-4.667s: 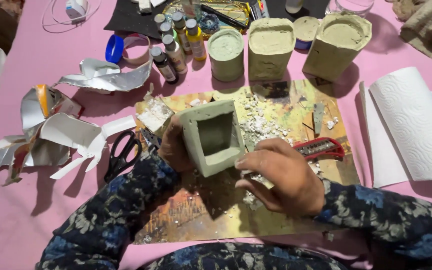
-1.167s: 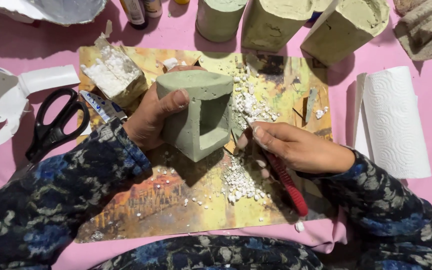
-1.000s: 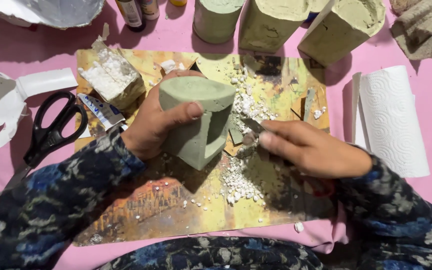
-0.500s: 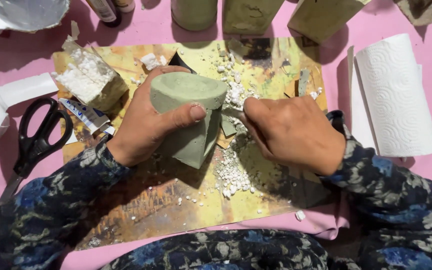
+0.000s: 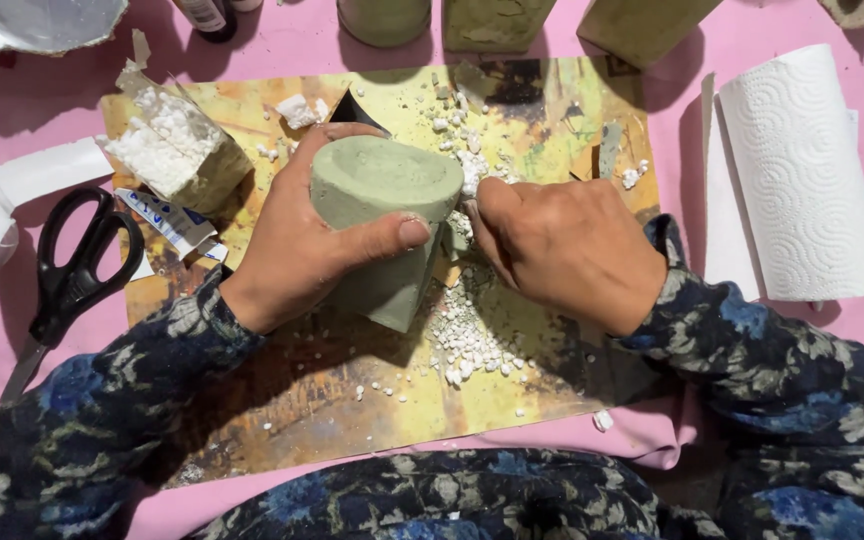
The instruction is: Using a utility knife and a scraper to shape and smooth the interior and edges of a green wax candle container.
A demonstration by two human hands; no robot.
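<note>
My left hand grips a grey-green cement pot, tipped on its side with its base towards me. My right hand is curled at the pot's mouth on the right, fingertips pressed against the rim. The red-handled knife it carried earlier is hidden under the hand. White foam crumbs lie heaped below the pot's mouth on a yellow-brown painted board. More crumbs are scattered behind the pot.
A carton piece packed with white foam sits on the board's far left, a small tube beside it. Black scissors and white plastic scraps lie left. A paper towel roll lies right. Three green pots stand at the back.
The left hand has turned the pot from opening-up onto its side, base towards me. The right hand moved in against the pot's mouth, hiding the knife. The heap of foam crumbs has grown.
</note>
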